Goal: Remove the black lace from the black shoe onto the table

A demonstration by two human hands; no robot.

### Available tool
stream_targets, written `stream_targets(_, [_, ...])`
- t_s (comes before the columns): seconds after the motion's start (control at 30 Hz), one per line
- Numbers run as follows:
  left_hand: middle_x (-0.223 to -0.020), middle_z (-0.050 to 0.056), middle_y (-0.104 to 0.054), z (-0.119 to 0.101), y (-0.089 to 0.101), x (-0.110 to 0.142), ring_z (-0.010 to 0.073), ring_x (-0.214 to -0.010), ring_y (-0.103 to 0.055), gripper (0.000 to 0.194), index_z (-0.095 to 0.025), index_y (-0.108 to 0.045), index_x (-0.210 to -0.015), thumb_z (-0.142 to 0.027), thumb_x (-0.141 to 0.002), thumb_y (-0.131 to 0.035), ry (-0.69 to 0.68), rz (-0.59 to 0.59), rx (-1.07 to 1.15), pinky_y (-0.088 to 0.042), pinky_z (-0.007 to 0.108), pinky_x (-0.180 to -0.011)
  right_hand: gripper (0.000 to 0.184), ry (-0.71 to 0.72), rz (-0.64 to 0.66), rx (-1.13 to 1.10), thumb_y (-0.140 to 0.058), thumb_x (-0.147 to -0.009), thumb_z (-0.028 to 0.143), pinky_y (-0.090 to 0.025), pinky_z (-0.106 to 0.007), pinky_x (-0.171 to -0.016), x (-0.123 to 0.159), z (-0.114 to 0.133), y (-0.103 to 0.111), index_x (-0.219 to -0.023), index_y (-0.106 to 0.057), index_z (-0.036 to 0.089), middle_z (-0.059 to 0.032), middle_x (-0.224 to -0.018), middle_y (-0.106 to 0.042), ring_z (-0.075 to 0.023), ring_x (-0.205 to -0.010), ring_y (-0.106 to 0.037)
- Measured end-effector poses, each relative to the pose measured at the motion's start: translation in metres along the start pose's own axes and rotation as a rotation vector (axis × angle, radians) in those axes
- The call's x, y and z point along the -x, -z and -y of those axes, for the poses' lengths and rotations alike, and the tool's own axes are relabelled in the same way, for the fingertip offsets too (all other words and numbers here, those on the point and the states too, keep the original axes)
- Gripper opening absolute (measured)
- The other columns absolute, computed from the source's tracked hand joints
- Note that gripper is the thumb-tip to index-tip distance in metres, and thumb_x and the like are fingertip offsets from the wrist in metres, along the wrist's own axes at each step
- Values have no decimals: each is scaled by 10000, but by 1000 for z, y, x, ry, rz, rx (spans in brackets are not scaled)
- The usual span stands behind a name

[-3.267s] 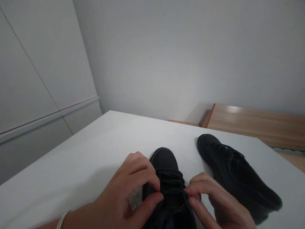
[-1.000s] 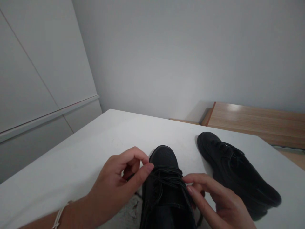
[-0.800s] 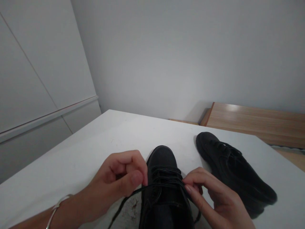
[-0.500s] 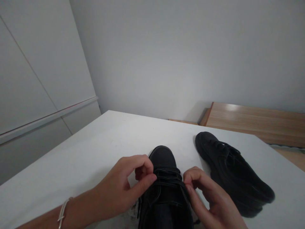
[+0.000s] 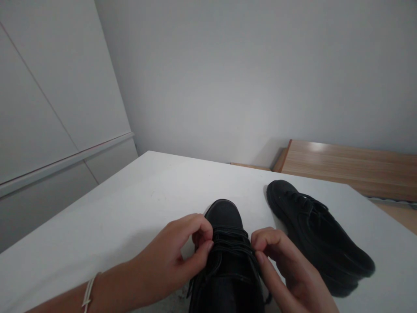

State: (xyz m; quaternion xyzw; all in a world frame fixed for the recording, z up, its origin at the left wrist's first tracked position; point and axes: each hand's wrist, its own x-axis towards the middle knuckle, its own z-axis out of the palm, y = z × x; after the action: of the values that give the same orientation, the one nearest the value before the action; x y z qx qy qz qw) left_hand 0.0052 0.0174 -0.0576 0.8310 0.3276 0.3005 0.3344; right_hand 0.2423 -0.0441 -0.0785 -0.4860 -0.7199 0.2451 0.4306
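A black lace-up shoe stands on the white table in front of me, its toe pointing away. Black laces cross its front in several rows. On the shoe's left side, my left hand is closed, thumb and forefinger pinched at the lace edge. My right hand pinches at the right edge of the lacing, seemingly on a lace. What sits between the fingertips is small and dark against the shoe. A second black shoe lies to the right with its lace tied.
The white table narrows toward a grey wall. Beyond its right back edge is a wood-grain board. A pale cabinet stands at the left.
My left thumb and forefinger have drawn closer together at the left lace edge. My right hand has barely moved. Both shoes stay in place.
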Motion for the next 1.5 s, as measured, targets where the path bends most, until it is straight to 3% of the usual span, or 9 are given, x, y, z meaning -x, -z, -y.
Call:
stream_targets(0.3, [-890,-1,-567,-4,9,0,168,-830,-539,77,-210,-536,-886,-172,-942,-500,19,86,124,-450,291,-765,151,9,44,4,-515,-987,195,-578,-260,-787,-5,8,8,-1067,-604,287,-13,-971,-666,-182,-906,-678])
stream_targets(0.5, [-822,-16,-540,-3,6,-1,154,-739,-520,117,-211,-508,-812,-180,-923,-524,73,108,208,-430,272,-666,112,17,54,10,-539,-978,194,-572,-261,-742,-7,11,8,-906,-596,257,-22,-914,-646,-182,-855,-657])
stream_targets(0.6, [-848,-6,-557,-4,6,-1,163,-780,-534,98,-208,-527,-832,-161,-916,-512,44,86,178,-447,281,-712,153,-17,75,-34,-485,-1008,209,-561,-244,-645,-7,11,6,-893,-577,250,-23,-884,-619,-166,-766,-637])
stream_targets(0.7, [-890,9,-578,-6,8,-1,176,-827,-541,83,-205,-548,-862,-147,-903,-506,32,91,138,-459,294,-754,153,-11,54,-38,-477,-1009,199,-563,-237,-673,-6,10,4,-896,-564,253,-17,-905,-617,-159,-788,-642])
stream_targets(0.93, [-795,-28,-550,1,4,-1,147,-726,-520,96,-219,-500,-830,-137,-881,-500,47,86,180,-424,250,-654,129,-5,-8,1,-507,-1013,185,-560,-205,-739,-1,6,4,-1019,-574,295,11,-915,-662,-154,-857,-678])
stream_targets(1.1, [-797,-25,-529,3,5,0,158,-734,-495,58,-221,-513,-877,-191,-922,-497,132,88,201,-389,254,-615,128,-14,-18,-32,-451,-1050,224,-552,-195,-745,1,4,3,-1034,-555,297,6,-923,-644,-146,-853,-653])
stream_targets(1.27, [-877,-16,-522,3,6,1,163,-808,-485,77,-228,-522,-1041,-261,-1023,-455,130,120,351,-401,278,-699,129,-59,-52,-50,-463,-1050,273,-531,-182,-669,2,0,4,-961,-552,296,26,-814,-566,-141,-742,-587])
stream_targets(1.5, [-953,1,-551,5,7,-1,167,-915,-512,23,-213,-542,-1031,-223,-1014,-552,95,124,616,-407,303,-826,71,-135,-10,-194,-542,-1019,284,-557,-182,-794,-2,1,12,-1047,-574,341,15,-922,-614,-145,-880,-631])
